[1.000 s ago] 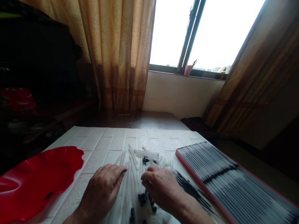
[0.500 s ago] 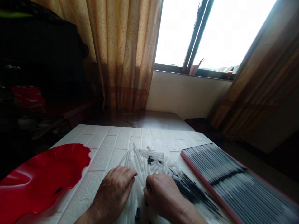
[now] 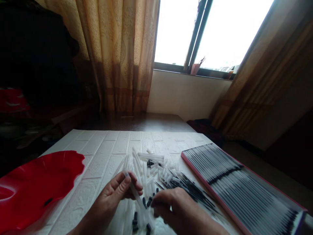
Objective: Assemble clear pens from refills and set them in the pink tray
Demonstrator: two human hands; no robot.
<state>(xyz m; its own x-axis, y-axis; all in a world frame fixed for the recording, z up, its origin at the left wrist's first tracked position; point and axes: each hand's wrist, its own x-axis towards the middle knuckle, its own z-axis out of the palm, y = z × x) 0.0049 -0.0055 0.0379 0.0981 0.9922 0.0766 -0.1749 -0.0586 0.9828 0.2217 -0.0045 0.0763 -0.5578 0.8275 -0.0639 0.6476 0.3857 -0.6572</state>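
- Translucent tube (image 3: 138, 196): probably light, fairly stiff and a little slick; best held around its middle, gently, in case thin walls dent.
- Red dish (image 3: 61, 163), far left on the white cover (image 3: 97, 147), well apart from the tube.
- Left hand (image 3: 116, 191) pinches the tube near its upper end, between thumb and fingers; the tube slants down from there toward the other hand.
- Loose tubes (image 3: 151, 157) lie beyond the hands, and short black pieces (image 3: 135, 216) lie scattered around the held tube's lower end.
- Right hand (image 3: 176, 204) is near that lower end, thumb and fingers curled toward each other — whether they grip anything, I cannot tell.
- Slim black rods (image 3: 195, 192) lie in a heap just beyond the right hand — then comes a pink-edged case (image 3: 195, 173) filled with slim sticks in rows.
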